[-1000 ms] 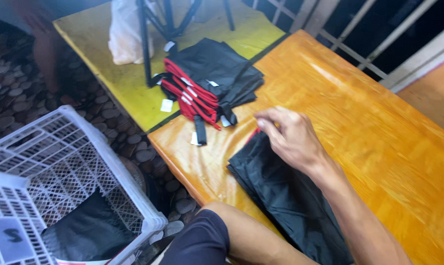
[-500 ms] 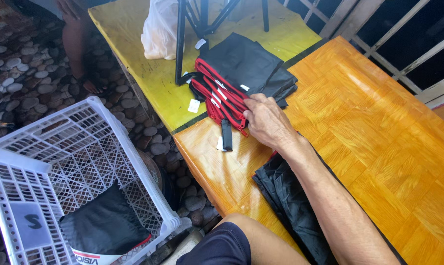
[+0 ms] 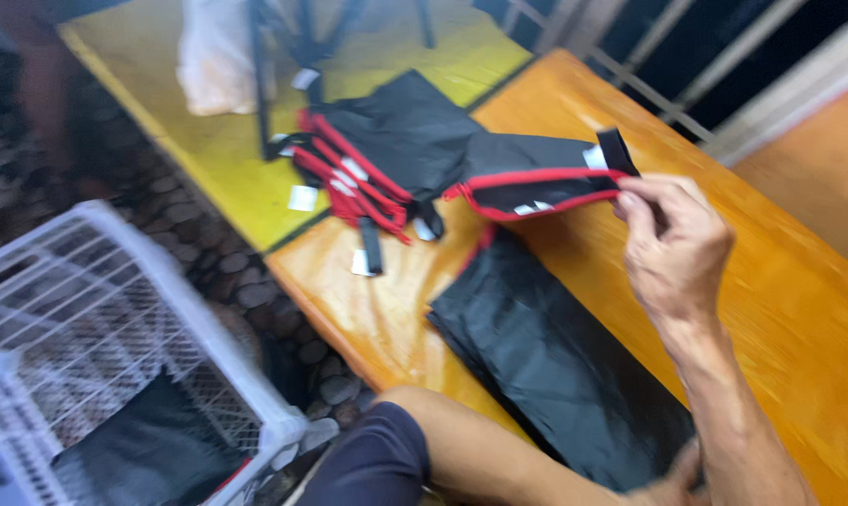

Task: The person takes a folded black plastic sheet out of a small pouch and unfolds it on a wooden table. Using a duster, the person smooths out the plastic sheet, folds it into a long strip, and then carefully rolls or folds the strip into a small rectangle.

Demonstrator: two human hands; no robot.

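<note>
1. Head view, hands: our right hand (image 3: 672, 245) is raised over the orange table (image 3: 799, 319), fingers pinched shut on the end of a black fabric piece with red trim (image 3: 536, 183), which hangs stretched leftward in the air. Our left hand (image 3: 679, 478) barely shows at the near edge, resting on the flat black sheet (image 3: 555, 365); we cannot tell how open it is.
2. Head view, surroundings: a pile of similar red-trimmed pieces (image 3: 377, 159) lies farther left, across the seam with the yellow table (image 3: 217, 159). A white plastic crate (image 3: 114, 319) sits near left on the floor.
3. Risk, as we judge it: the grip is only a fingertip pinch, so the piece could slip, or its trailing end could snag the pile and drag pieces off the edge.
</note>
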